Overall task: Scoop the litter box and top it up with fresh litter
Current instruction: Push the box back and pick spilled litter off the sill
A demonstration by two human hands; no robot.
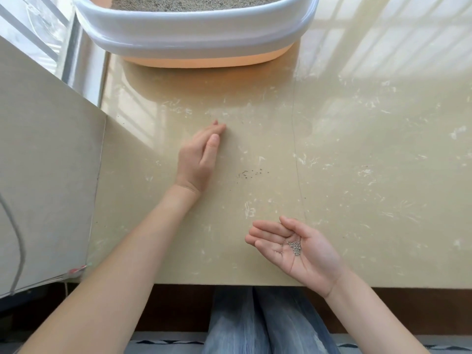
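A litter box [196, 34] with a white rim and an orange base stands at the top of the view, holding grey litter [196, 2]. My left hand [198, 159] stands on its edge on the beige tiled floor below the box, fingers straight and together. My right hand [297, 247] is turned palm up near the floor's front edge, fingers relaxed, with a small heap of grey litter granules [295, 247] lying in the palm. A few dark crumbs [251, 173] lie scattered on the floor between the two hands.
A beige wall panel [46, 162] rises on the left, with a grey cable [19, 241] across it. Window rails [38, 34] fill the top left corner. The tiled step [357, 149] ends at a dark edge near my jeans-covered knees [260, 320].
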